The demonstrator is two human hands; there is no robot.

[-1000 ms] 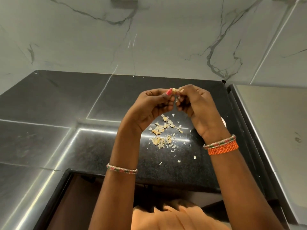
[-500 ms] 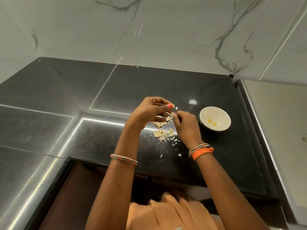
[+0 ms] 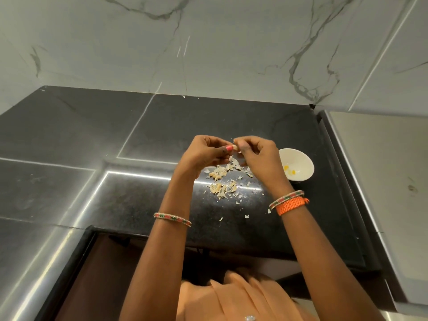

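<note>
A person's left hand [image 3: 203, 151] and right hand [image 3: 259, 156] meet fingertip to fingertip above a black granite countertop [image 3: 162, 126]. Both pinch a small pale piece that looks like a garlic clove [image 3: 234, 147], held in the air over a pile of papery skins [image 3: 222, 181] and just left of a white bowl [image 3: 298, 158] with a few yellow bits at its bottom. The step in hand appears to be stripping the skin. It would likely go best with the left thumb and forefinger holding the clove firmly while the right fingertips catch a loose edge and draw it off in one strip, lightly enough not to bruise or drop the piece. Working directly above the pile should let scraps fall there rather than join the stray flakes [image 3: 247, 216] nearer the counter's front edge.
</note>
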